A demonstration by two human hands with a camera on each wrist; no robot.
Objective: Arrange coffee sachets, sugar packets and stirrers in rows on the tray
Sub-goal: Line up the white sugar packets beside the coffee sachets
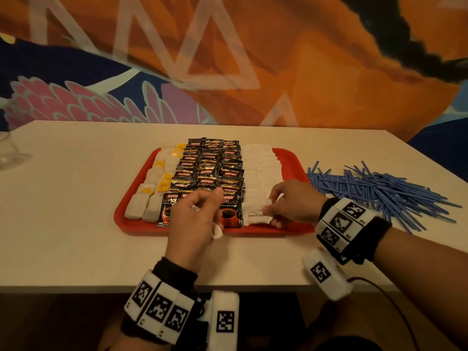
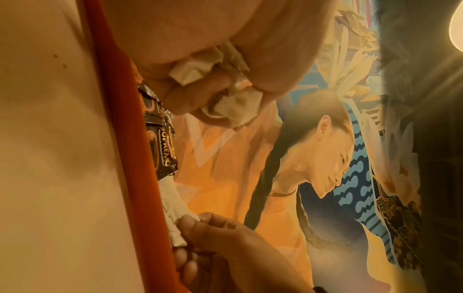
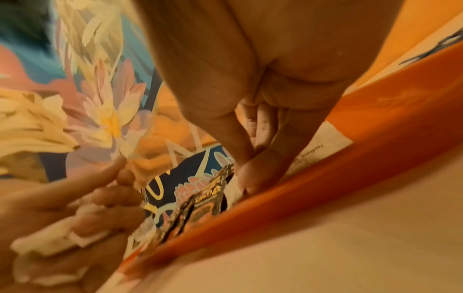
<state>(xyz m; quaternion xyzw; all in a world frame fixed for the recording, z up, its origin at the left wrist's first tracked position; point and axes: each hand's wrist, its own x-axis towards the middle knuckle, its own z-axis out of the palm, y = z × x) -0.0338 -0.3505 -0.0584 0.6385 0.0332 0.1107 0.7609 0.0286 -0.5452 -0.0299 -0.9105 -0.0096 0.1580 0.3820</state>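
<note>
Over the red tray, left hand clutches spare sugar packets; right hand pinches a brown-sugar packet.

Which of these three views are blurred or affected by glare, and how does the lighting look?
Head view: warm, dim light, fairly sharp; the print on the coffee sachets reads clearly. Left wrist view: glare from a lamp at the upper right edge; the left hand close up is soft. Right wrist view: motion blur, strongest around the left hand.
</note>
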